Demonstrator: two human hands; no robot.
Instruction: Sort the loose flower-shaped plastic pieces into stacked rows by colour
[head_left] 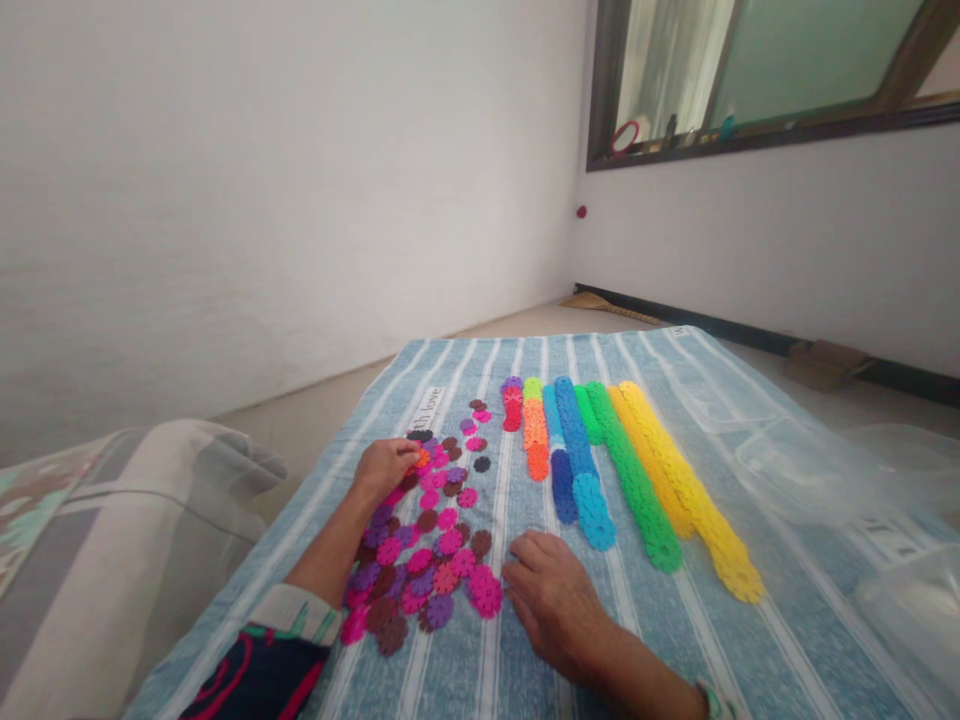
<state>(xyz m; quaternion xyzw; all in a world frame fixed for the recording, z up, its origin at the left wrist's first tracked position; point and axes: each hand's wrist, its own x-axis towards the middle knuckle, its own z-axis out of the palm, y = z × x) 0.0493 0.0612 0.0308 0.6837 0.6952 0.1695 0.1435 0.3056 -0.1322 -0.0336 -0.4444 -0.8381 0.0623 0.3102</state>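
My left hand pinches an orange flower-shaped disc at the far left part of a loose pile. That pile of plastic discs is mixed pink, purple, brown and black. My right hand rests on the cloth with its fingers curled, just right of a pink disc; whether anything is in its fingers is hidden. Overlapping rows lie to the right: a red row, an orange row, a blue row, a green row and a yellow row.
A blue-and-white striped cloth covers the table. Clear plastic containers stand along its right side. At the left is a fabric-covered seat or bedding. A white wall and a window are behind.
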